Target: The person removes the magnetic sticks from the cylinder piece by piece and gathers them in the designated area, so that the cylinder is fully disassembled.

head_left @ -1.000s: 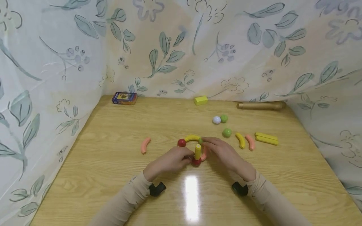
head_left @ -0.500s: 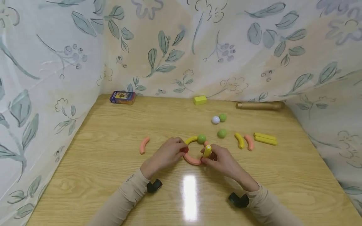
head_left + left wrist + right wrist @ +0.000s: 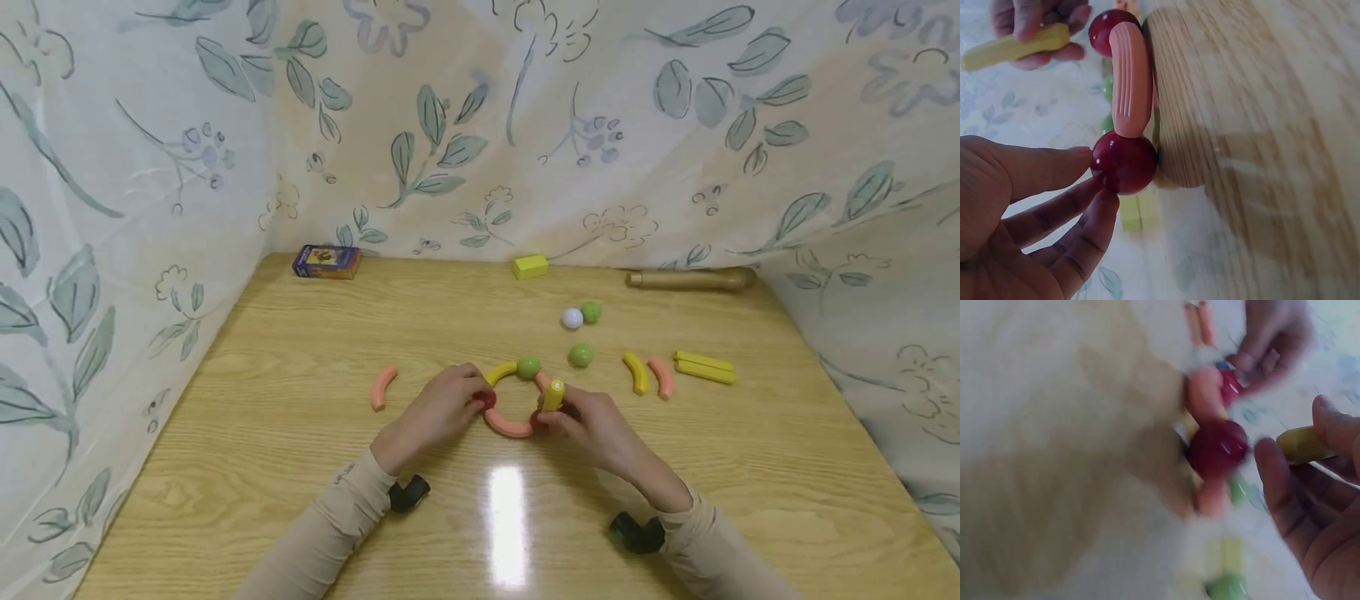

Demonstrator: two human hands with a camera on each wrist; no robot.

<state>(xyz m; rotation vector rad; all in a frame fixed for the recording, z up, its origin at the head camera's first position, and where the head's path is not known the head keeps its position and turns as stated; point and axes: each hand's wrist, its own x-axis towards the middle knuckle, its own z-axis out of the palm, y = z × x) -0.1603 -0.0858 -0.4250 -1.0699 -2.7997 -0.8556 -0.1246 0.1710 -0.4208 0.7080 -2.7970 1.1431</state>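
A ring of curved pink and yellow plastic sticks joined by red and green balls (image 3: 510, 400) lies flat near the middle of the light wooden table (image 3: 300, 467). The left hand (image 3: 438, 412) pinches the ring's left dark red ball (image 3: 1124, 164) between thumb and fingertips. The right hand (image 3: 592, 425) pinches a short straight yellow plastic stick (image 3: 553, 394), holding it upright just beside the ring's right red ball (image 3: 1219, 447). Farther right lie a loose green ball (image 3: 581, 356), a curved yellow stick (image 3: 637, 372), a curved pink stick (image 3: 662, 377) and two straight yellow sticks (image 3: 705, 367); another curved pink stick (image 3: 383, 386) lies well to the left.
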